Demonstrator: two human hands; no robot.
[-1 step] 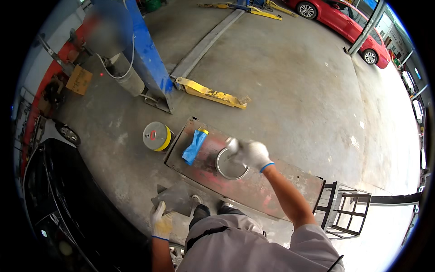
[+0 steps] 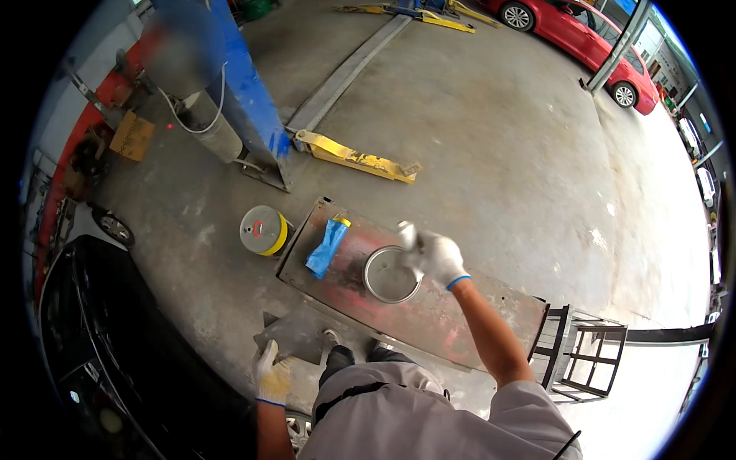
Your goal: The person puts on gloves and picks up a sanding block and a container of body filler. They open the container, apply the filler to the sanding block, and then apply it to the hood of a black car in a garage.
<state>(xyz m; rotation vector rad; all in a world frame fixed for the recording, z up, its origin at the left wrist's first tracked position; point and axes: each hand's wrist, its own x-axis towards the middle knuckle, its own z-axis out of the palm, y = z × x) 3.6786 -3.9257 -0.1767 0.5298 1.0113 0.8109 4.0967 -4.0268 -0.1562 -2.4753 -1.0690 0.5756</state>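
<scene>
My left hand (image 2: 272, 377), in a pale glove with a yellowish palm, is closed on the near edge of a thin grey flat sheet (image 2: 295, 336) beside my legs. Over the bench my right hand (image 2: 442, 259), in a white glove with a blue cuff, looks closed on a pale, rounded object (image 2: 408, 234) that motion smears too much to name. Just left of that hand a round grey metal tin or lid (image 2: 383, 285) with a raised rim lies on the worn metal bench (image 2: 483, 310). A crumpled blue cloth or glove (image 2: 327, 249) sits at the bench's left end, against something yellow.
A grey and yellow drum (image 2: 259, 228) stands left of the bench. Beyond it rise a blue lift post (image 2: 257, 100) and a yellow lift arm (image 2: 356, 160). A black car (image 2: 153, 345) is close on my left; a metal frame stand (image 2: 594, 359) adjoins the bench's right end.
My right hand has shifted slightly to the right with the pale object. My left hand and the grey sheet stay nearly where they were.
</scene>
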